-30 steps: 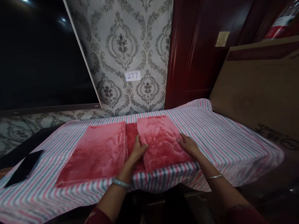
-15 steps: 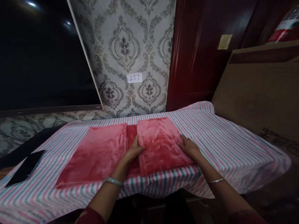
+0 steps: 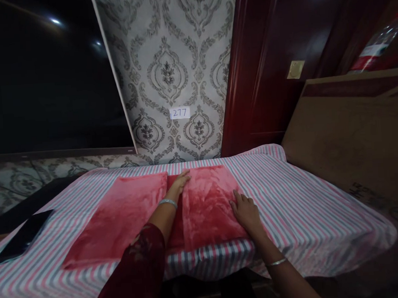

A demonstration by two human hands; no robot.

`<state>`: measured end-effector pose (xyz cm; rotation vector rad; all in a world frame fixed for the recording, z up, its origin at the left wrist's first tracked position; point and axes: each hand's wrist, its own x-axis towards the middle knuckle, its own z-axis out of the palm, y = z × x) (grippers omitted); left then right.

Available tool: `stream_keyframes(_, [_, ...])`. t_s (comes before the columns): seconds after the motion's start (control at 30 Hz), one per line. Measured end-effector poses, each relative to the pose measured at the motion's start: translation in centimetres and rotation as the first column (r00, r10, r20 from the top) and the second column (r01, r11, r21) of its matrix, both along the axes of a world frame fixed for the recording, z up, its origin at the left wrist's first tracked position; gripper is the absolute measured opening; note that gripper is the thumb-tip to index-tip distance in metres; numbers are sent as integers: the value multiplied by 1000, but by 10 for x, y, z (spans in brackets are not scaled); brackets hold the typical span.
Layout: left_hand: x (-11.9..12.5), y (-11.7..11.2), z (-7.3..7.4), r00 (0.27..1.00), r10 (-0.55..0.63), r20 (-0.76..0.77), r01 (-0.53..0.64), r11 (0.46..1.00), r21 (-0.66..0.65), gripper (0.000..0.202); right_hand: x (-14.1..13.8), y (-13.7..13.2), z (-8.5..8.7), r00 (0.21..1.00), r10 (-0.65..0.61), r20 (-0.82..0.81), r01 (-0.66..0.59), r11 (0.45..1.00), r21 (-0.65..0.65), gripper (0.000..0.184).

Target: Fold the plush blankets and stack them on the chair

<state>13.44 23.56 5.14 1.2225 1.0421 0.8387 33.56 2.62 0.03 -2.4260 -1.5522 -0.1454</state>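
A red plush cloth (image 3: pixel 212 206) lies on the table with its left and right parts folded inward, leaving a darker strip between the two flaps. My left hand (image 3: pixel 181 181) reaches to the far end of that strip. Its fingers lie stretched out on the far inner corner of the right flap. At the outer right edge of the cloth rests my right hand (image 3: pixel 247 212), fingers extended and touching the edge. Part of the left flap (image 3: pixel 128 211) is hidden behind my left forearm and sleeve.
A striped tablecloth (image 3: pixel 290 202) covers the table. On the left lies a flat black device (image 3: pixel 24 236), below a large dark screen (image 3: pixel 47 86). A cardboard box (image 3: pixel 346 131) stands at the right, with a bottle (image 3: pixel 378 43) behind it. A paper marked 277 (image 3: pixel 179 113) is on the wall.
My left hand has slid away from me along the right flap's inner edge to its far corner. My right hand stays at the outer edge. The view has tilted up slightly.
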Motion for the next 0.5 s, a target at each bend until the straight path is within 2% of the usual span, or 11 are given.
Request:
stream_keyframes(0.1, [5,10,-6,999,11,-52,-8,999,46,38,2,2,-2,1000,-1,-6,1,1000,7,54])
stream_keyframes(0.33, [7,19,-26,962,205,-183,-154,953,260,38,7,6,-9,1000,9,-20,-8,1000,12,53])
stream_keyframes(0.5, [3,24,-23,950,201,-238,-132,952,277,40,7,6,-9,1000,7,-12,-7,1000,9,53])
